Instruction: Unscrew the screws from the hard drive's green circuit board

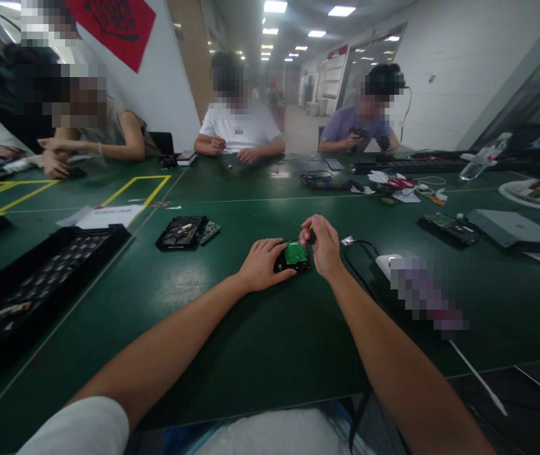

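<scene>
A black hard drive point(279, 260) with a green circuit board point(297, 253) lies flat on the table in front of me. My left hand point(265, 262) grips it from the left, with the fingers over its far side and the thumb along its near edge. Just right of the drive and above it, my right hand point(322, 243) is closed around what looks like a screwdriver point(312, 235). Only a bit of its dark and yellow handle shows between the fingers; its tip is too small to make out.
Left of me are an opened drive point(182, 232) with a loose board point(210, 232) and a long black tray point(52, 272). A power strip point(386, 262) with a cable, another drive point(449, 229) and a grey box point(519, 230) lie right. Several people sit across the green table point(232, 328).
</scene>
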The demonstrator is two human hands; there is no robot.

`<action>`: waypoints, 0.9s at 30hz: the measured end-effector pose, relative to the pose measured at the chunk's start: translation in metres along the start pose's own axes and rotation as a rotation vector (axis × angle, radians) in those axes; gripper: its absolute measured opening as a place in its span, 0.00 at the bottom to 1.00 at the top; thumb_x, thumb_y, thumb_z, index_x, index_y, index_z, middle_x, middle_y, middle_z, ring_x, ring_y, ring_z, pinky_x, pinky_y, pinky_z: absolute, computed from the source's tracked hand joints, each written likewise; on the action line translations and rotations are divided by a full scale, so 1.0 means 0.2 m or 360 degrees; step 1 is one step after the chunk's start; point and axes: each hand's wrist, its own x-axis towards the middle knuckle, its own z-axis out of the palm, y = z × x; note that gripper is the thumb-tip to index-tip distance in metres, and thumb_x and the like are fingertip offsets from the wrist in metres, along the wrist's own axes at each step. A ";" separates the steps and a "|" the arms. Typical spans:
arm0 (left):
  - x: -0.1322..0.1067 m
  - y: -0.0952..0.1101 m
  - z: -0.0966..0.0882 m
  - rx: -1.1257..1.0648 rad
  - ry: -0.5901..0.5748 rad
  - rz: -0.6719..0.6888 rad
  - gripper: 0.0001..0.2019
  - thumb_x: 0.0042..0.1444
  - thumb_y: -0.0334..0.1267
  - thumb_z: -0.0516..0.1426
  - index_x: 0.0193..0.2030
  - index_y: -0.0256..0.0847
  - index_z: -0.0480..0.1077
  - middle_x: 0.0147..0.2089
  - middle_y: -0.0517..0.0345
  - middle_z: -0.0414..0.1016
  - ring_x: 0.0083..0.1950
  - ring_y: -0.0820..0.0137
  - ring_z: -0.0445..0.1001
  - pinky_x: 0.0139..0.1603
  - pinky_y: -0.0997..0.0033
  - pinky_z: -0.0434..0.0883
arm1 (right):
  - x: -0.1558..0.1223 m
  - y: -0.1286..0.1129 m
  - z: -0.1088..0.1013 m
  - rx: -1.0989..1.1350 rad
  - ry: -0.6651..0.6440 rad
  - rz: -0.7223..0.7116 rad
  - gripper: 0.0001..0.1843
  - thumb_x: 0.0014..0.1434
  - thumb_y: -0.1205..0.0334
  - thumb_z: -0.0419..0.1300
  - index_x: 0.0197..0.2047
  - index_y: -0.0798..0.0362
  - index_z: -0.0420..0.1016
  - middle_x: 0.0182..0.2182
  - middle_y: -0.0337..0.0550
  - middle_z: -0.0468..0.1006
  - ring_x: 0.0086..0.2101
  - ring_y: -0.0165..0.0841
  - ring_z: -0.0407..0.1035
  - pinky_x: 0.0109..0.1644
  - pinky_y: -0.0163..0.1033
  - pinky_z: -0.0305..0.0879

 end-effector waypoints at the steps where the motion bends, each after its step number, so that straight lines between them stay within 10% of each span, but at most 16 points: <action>1: 0.00 0.00 0.00 -0.0002 0.0003 0.0001 0.39 0.60 0.66 0.60 0.68 0.40 0.67 0.69 0.41 0.68 0.69 0.48 0.66 0.72 0.43 0.61 | 0.00 -0.01 0.00 -0.0009 0.0011 -0.0004 0.20 0.66 0.39 0.62 0.36 0.48 0.73 0.24 0.32 0.65 0.25 0.28 0.65 0.30 0.35 0.62; 7: 0.00 0.01 -0.01 -0.0010 -0.0009 -0.0002 0.39 0.60 0.66 0.59 0.69 0.39 0.67 0.70 0.40 0.68 0.70 0.47 0.65 0.72 0.43 0.60 | 0.04 -0.07 -0.03 -0.0050 0.0203 -0.0109 0.21 0.64 0.38 0.63 0.35 0.48 0.71 0.23 0.31 0.63 0.23 0.27 0.62 0.28 0.35 0.60; 12: 0.00 0.01 -0.02 -0.0036 -0.0040 -0.0039 0.39 0.60 0.66 0.59 0.69 0.40 0.66 0.70 0.41 0.67 0.71 0.47 0.65 0.72 0.42 0.59 | 0.06 -0.01 -0.15 -0.0872 0.0408 -0.0114 0.17 0.63 0.43 0.65 0.36 0.48 0.73 0.20 0.30 0.68 0.21 0.30 0.63 0.29 0.37 0.60; 18: 0.01 0.02 -0.03 -0.0047 -0.0069 -0.0038 0.39 0.61 0.67 0.58 0.70 0.41 0.66 0.70 0.42 0.67 0.71 0.47 0.64 0.73 0.42 0.58 | 0.07 0.14 -0.28 -0.2074 0.0218 0.0090 0.18 0.72 0.49 0.51 0.46 0.53 0.76 0.37 0.48 0.82 0.38 0.40 0.75 0.45 0.41 0.66; 27: 0.01 0.01 -0.02 -0.0011 -0.0063 -0.0033 0.39 0.60 0.67 0.58 0.69 0.41 0.66 0.71 0.43 0.66 0.72 0.48 0.63 0.74 0.44 0.57 | 0.16 0.30 -0.31 -0.2420 0.0019 0.0346 0.18 0.71 0.54 0.54 0.54 0.56 0.76 0.47 0.58 0.80 0.47 0.46 0.75 0.49 0.44 0.66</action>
